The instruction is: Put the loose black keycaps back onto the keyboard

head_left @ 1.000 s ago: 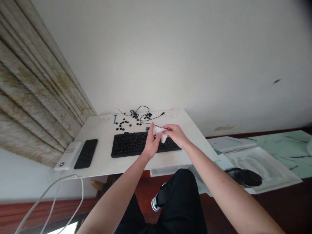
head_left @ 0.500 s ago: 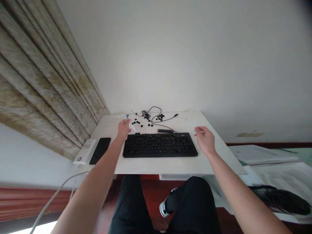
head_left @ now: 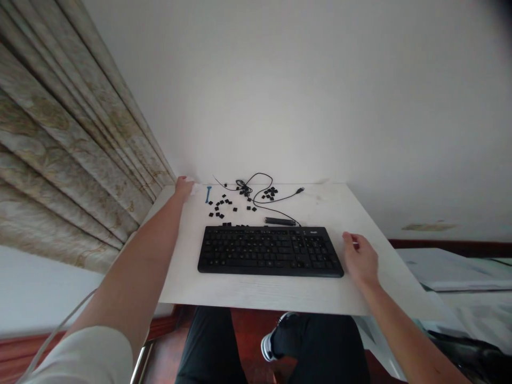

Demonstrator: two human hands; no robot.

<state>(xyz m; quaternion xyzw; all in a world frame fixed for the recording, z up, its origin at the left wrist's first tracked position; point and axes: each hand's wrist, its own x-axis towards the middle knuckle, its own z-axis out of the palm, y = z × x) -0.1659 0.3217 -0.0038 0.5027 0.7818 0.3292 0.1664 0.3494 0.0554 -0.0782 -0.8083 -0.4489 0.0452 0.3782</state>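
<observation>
My left hand (head_left: 183, 188) is at the back left corner of the desk, fingers closed on a white crumpled tissue (head_left: 194, 189); the fingertips are partly hidden. My right hand (head_left: 362, 260) rests beside the right end of a black keyboard (head_left: 270, 252), thumb and fingers curled together. Whatever they may pinch is too small to make out. Several loose black keycaps (head_left: 234, 209) lie scattered behind the keyboard. A blue double-ended tool (head_left: 208, 194) lies near the left hand.
A black cable (head_left: 262, 206) loops across the back of the white desk (head_left: 256, 290), its USB plug (head_left: 300, 191) toward the right. A dark bar-shaped piece (head_left: 280, 221) lies behind the keyboard. The wall stands at the back, a patterned curtain (head_left: 80, 133) at the left.
My left hand has moved from behind the keyboard to the back left corner. My right hand stays by the keyboard's right end. The view has shifted; my left arm hides the phone and white box.
</observation>
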